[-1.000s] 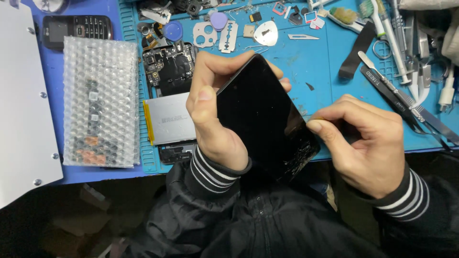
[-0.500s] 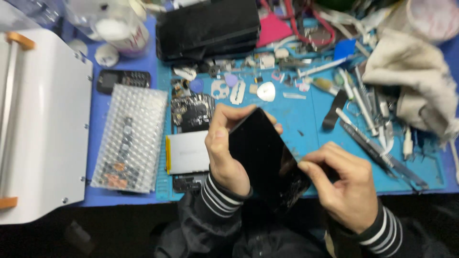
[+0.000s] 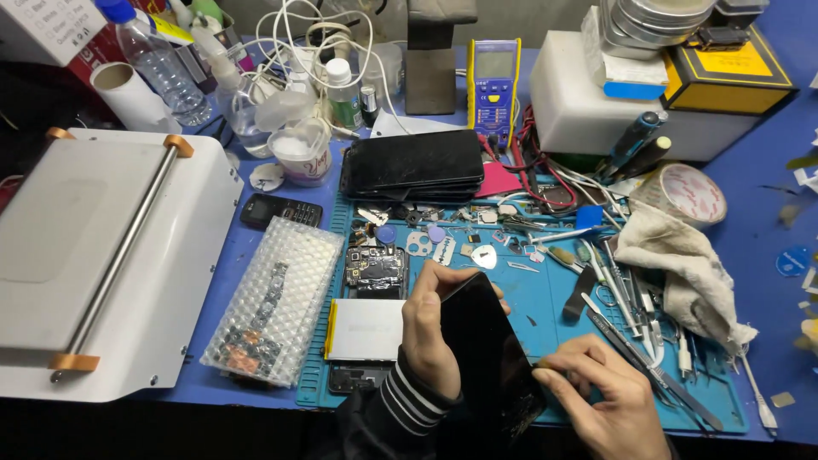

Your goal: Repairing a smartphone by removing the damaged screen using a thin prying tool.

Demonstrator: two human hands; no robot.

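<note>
Gripping dark phone panel (image 3: 486, 349) in left hand (image 3: 430, 336) fingers | long axis slants toward right hand (image 3: 601, 405) | right fingers pinched at its lower edge

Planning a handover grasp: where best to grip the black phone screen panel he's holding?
By the long side edges near the upper end, as the left hand does now. The black screen panel is thin, flat and tilted, and its lower corner looks cracked where the right hand works, so come from the left, clear of it.
</note>
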